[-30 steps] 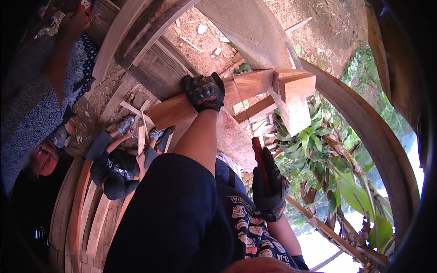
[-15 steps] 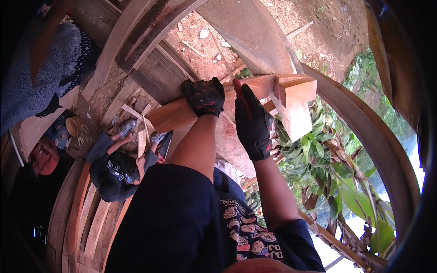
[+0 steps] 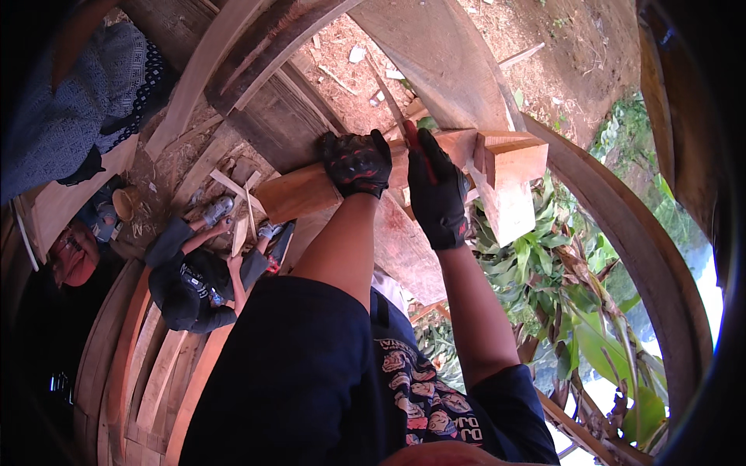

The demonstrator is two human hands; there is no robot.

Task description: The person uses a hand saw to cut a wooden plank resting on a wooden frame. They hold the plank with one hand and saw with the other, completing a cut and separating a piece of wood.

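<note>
A reddish wooden beam (image 3: 299,194) lies crosswise in front of me, with a squared wooden block (image 3: 517,158) at its right end. My left hand (image 3: 357,165), in a black glove with red marks, presses on top of the beam with its fingers curled over the far edge. Just to its right, my gloved right hand (image 3: 437,186) is closed round the red handle (image 3: 411,133) of what looks like a handsaw. The narrow saw blade (image 3: 386,89) points away from me, past the beam's far side. Whether its teeth touch the wood is hidden.
Wide planks (image 3: 435,62) and a dark board (image 3: 284,116) lie beyond the beam. At left, a seated person (image 3: 190,287) holds a wood piece; another person's patterned cloth (image 3: 70,101) shows upper left. Leafy plants (image 3: 536,248) and a curved timber (image 3: 637,217) are at right.
My right hand and the saw have moved a little away from me, across the beam. The left hand stays on the beam, and the whole view has shifted slightly.
</note>
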